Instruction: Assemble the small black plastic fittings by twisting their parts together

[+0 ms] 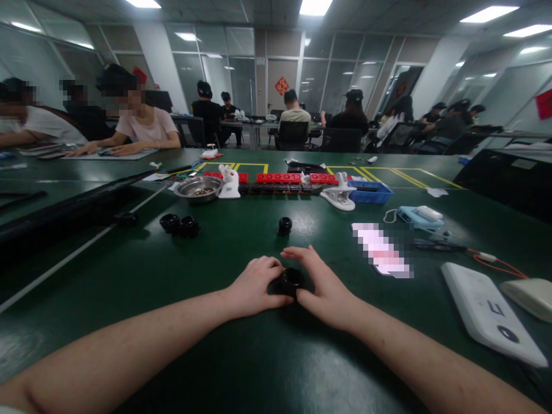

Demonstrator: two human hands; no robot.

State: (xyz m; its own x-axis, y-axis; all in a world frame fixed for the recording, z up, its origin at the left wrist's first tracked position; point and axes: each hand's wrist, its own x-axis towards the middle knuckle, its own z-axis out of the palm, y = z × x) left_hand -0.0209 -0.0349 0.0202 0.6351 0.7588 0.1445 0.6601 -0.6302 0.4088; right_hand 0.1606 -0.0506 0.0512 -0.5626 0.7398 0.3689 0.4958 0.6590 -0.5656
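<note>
Surface (207, 368): L hand (255, 287) curled on blk ring (293, 278), R hand (325, 292) wider, thumb at near edge, hold unclear; open gap to similar pc (284, 226) fwd.

Room to pass lies over the near left surface (150, 270). Ahead, a single black ring (284, 229) stands in the way, with two black rings (188, 228) farther left. A phone (379, 248) and white device (485, 310) obstruct the right; a metal bowl (186, 194) and blue bin (371, 198), the far side.
</note>
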